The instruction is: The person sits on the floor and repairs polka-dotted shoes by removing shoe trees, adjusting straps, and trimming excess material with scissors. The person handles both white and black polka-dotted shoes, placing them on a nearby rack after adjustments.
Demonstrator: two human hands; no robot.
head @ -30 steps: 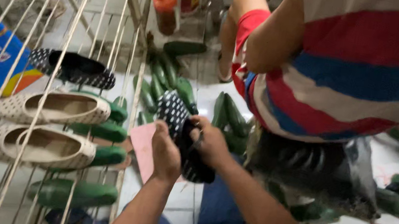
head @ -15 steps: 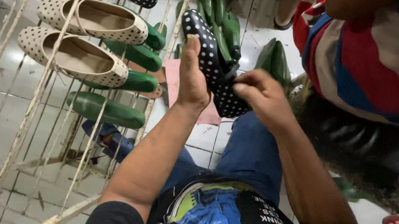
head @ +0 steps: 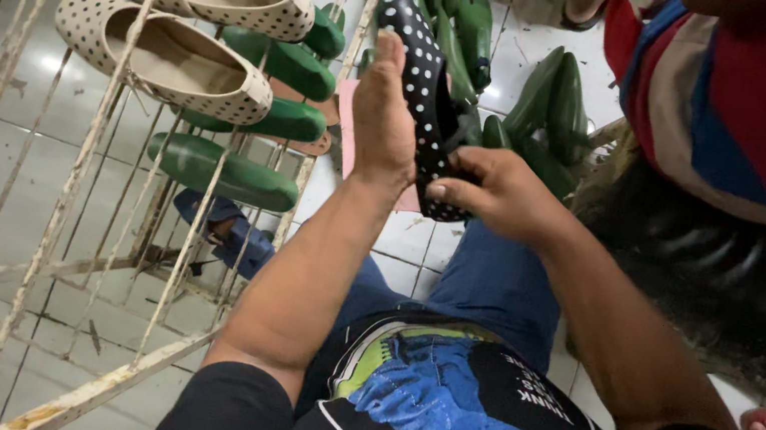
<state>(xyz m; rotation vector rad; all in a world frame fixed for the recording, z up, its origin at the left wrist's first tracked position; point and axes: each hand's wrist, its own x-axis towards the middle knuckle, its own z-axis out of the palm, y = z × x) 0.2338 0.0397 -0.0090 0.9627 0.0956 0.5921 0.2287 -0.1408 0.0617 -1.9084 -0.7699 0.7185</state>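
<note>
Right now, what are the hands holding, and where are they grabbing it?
Both hands hold one black shoe with white dots. The left hand lies flat along its side; the right hand pinches its lower end.

Two cream dotted shoes on the rack, two black dotted shoes, about four green shoe forms beside them, more green forms behind.

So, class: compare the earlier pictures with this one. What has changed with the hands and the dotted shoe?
Both hands, left hand and right hand, keep hold of the black dotted shoe, now raised more upright. The cream dotted shoes remain on the wire rack.
</note>
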